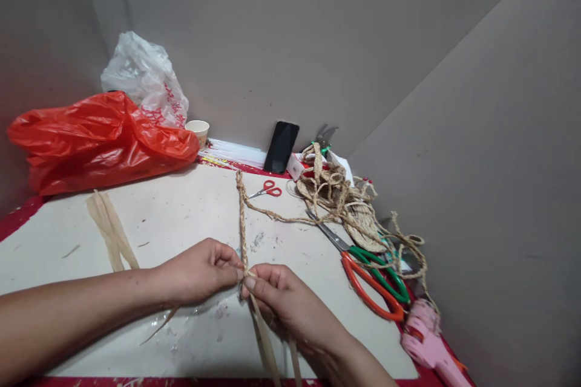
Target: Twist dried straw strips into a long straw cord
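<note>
Both hands, left hand (200, 271) and right hand (284, 302), pinched shut on the braided straw cord (242, 224) above the counter (190, 211), beside orange-handled scissors (370, 290).

There is one camera, and it sits on the person's head. It looks forward and down at a white table top (181, 211). A black phone (281, 146) leans on the back wall, and the camera faces straight toward it. The phone shows near the middle of the picture, a little high. The left hand (200, 272) and the right hand (284, 302) are much closer to the camera than the phone. They are low in the picture and pinch a braided cord (242, 230). A red bag (100, 139) lies left of the phone. The big scissors (349, 261) lie right of the phone and nearer the camera.
</note>
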A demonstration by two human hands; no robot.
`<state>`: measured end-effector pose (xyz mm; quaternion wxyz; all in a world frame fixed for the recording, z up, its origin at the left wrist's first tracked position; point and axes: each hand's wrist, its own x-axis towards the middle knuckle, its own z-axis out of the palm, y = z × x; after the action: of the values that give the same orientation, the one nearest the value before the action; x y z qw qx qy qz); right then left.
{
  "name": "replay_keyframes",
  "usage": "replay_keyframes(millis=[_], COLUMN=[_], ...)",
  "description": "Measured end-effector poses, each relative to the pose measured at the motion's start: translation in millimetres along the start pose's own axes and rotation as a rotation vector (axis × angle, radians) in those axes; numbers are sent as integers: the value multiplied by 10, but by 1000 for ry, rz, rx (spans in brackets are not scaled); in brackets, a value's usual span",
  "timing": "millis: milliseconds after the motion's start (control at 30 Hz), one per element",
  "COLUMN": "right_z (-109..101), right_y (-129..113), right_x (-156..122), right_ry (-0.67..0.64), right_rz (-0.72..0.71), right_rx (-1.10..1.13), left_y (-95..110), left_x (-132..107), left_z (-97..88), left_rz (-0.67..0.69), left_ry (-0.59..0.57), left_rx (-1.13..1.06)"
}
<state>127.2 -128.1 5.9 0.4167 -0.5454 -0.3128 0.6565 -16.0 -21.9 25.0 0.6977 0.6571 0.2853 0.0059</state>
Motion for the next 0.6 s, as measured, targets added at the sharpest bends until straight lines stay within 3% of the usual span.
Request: replay_keyframes(millis=[200, 333, 467, 600], right_z=[30, 82, 129, 118], right_y=[-32, -15, 15, 3], right_x=[-18, -44, -76, -110], right_ry=[58, 156, 266, 305], right_rz=[-164, -255, -265, -252], right_rx=[-342, -606, -878, -1002], left_y=[-34, -60, -90, -104], left_x=[34, 70, 91, 87], left_z=[-25, -25, -14, -8], left_rz=[13, 12, -18, -18], left_ry=[-8, -90, -80, -20], left_rx=[56, 39, 2, 27])
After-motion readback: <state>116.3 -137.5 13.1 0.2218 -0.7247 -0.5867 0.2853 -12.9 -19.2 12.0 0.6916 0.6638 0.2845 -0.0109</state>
